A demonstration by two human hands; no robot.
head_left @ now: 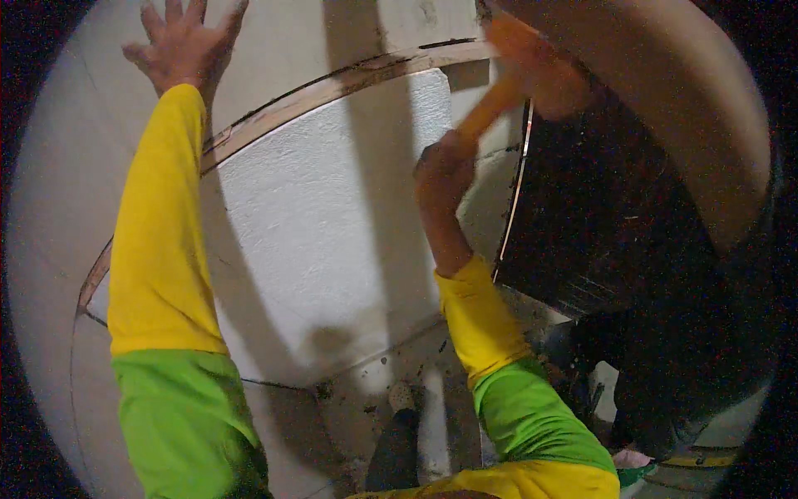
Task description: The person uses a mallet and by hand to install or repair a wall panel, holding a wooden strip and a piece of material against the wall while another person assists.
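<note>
My left hand (187,43) is spread flat against the pale wall panel (274,29), with its fingers apart. My right hand (447,169) grips the handle of a mallet (490,106), which looks wooden. Motion blurs the mallet's head, which is raised at the upper right near the end of a wooden strip (332,90). That strip runs in an arc across the panel, with a dark gap along its upper edge in places. Below the strip lies a white foam-like sheet (307,216) with a rough surface, between my two arms.
On the right is a dark surface (598,191) with a thin light edge. A broad curved brownish panel (698,75) hangs over the upper right. At the bottom, a leg and shoe (401,399) show on a floor (353,416) scattered with debris. Dim clutter sits at the lower right.
</note>
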